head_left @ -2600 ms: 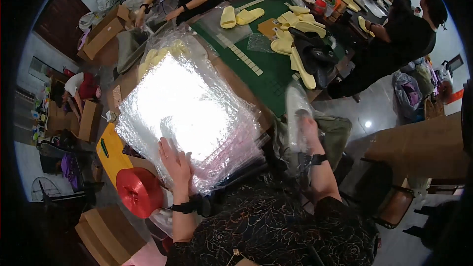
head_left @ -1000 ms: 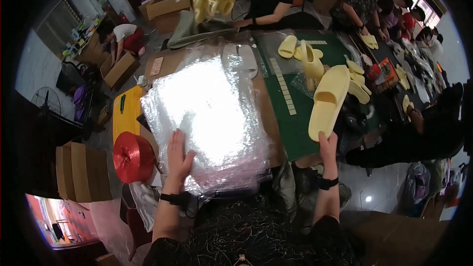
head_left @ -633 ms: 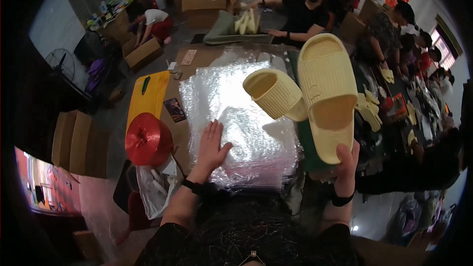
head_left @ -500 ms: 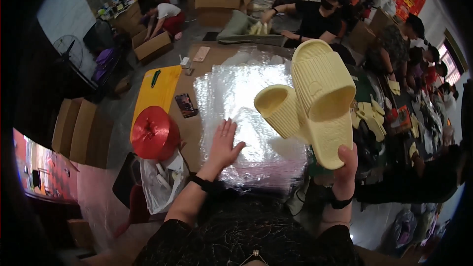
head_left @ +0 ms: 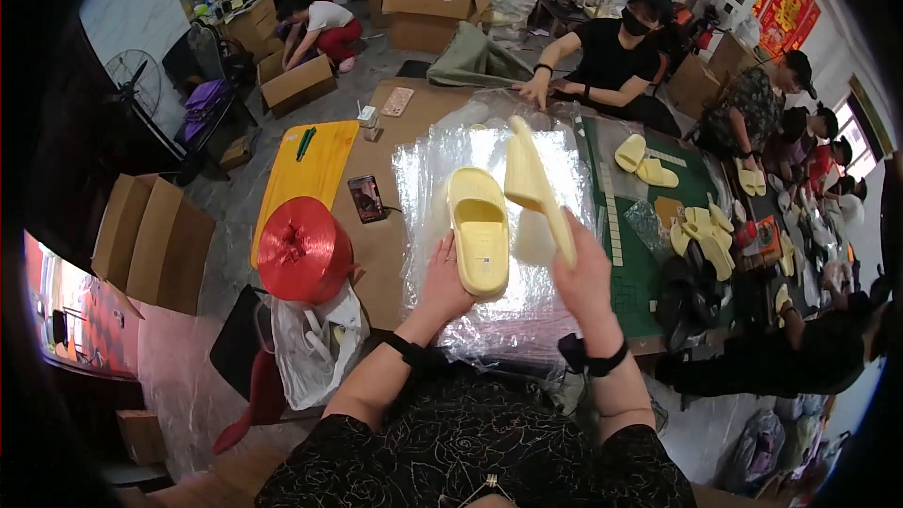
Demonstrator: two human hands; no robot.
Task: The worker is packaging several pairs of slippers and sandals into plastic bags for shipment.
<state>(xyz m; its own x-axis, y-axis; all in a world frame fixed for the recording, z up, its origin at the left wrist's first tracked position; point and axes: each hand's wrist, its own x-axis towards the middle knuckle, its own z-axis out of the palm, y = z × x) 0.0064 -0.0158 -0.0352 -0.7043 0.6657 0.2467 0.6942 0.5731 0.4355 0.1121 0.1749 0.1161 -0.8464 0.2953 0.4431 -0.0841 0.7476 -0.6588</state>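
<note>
Two pale yellow slide slippers are over a stack of clear plastic bags (head_left: 428, 183) on the table. The left slipper (head_left: 483, 268) faces up, its toe pointing away from me. My left hand (head_left: 446, 284) grips its left side near the heel, with some fingers hidden beneath it. My right hand (head_left: 585, 280) is closed round the heel end of the other slipper (head_left: 529, 174), which is tilted on edge just to the right. The two slippers are close side by side.
Left of the bags are a red twine roll (head_left: 303, 249), a phone (head_left: 367, 198) and a yellow board (head_left: 306, 165). More yellow slippers (head_left: 644, 162) lie on a green mat (head_left: 625, 296) at right. Across the table sits a masked person (head_left: 611, 61); others work along the right.
The slippers, both in my right hand before, are now apart, one in each hand. My right hand has moved left over the bags. The person opposite has let go of the yellow slippers.
</note>
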